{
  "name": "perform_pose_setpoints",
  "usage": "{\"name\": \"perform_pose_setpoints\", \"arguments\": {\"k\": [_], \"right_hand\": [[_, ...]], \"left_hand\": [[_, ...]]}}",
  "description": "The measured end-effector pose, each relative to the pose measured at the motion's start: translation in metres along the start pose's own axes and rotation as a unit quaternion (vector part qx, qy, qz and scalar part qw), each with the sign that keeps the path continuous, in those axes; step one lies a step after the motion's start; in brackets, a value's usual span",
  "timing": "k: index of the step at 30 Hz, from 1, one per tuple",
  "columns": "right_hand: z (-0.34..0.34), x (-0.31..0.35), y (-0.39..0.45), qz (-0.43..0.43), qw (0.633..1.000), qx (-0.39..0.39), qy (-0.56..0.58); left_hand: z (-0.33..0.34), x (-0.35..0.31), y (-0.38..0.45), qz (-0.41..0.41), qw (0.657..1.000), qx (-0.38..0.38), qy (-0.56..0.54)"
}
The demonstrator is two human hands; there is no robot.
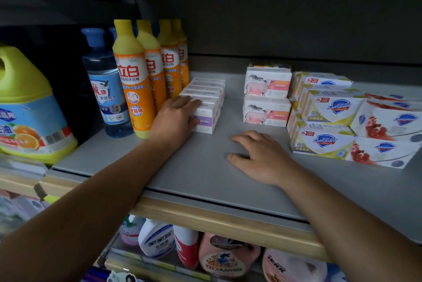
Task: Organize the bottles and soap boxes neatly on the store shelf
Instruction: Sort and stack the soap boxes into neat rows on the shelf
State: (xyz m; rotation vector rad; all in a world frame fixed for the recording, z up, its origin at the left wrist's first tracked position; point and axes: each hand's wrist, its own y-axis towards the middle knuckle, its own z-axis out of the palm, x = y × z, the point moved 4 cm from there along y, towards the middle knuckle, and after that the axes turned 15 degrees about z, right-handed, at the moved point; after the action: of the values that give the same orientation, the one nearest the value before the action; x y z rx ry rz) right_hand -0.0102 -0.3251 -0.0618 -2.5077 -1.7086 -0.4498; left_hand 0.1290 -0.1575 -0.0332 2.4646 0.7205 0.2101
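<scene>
"Safeguard" on soap boxes [324, 141], "立白" on orange bottles [133, 81]

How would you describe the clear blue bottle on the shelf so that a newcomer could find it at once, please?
Start at the big yellow-green jug at the left end of the grey shelf. Just to its right stands the blue bottle, ahead of a row of orange bottles. Alone in that front line, it is see-through with a blue cap.
</scene>
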Motion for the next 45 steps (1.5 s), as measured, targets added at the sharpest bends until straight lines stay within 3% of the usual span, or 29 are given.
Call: {"name": "perform_pose_setpoints", "arguments": {"k": [12,18,25,29,32,36,45], "right_hand": [[-0.009,0.002,-0.003,0.019,0.999,-0.006,0.029],[-0.041,0.006,0.026,0.061,0.99,-0.117,0.044],[-0.039,-0.001,0.074,0.175,0.965,-0.122,-0.151],[-0.034,0.008,0.072,0.102,0.965,-0.173,-0.171],[-0.041,0.008,0.075,0.058,0.979,-0.155,-0.116],[-0.039,0.006,0.077,0.073,0.987,-0.123,-0.073],[-0.052,0.023,0.029,-0.023,0.941,-0.321,0.108]], "left_hand": [[-0.001,-0.001,-0.003,-0.013,0.999,-0.029,-0.022],[-0.008,0.0,-0.001,-0.015,0.996,-0.059,-0.067],[-0.019,-0.005,-0.006,-0.016,0.986,-0.123,-0.11],[-0.016,-0.004,-0.007,-0.014,0.985,-0.126,-0.117],[-0.013,-0.002,-0.006,-0.016,0.984,-0.134,-0.12],[-0.012,-0.001,-0.005,-0.018,0.984,-0.134,-0.12],[-0.026,-0.013,-0.006,0.026,0.975,-0.174,-0.133]]}}
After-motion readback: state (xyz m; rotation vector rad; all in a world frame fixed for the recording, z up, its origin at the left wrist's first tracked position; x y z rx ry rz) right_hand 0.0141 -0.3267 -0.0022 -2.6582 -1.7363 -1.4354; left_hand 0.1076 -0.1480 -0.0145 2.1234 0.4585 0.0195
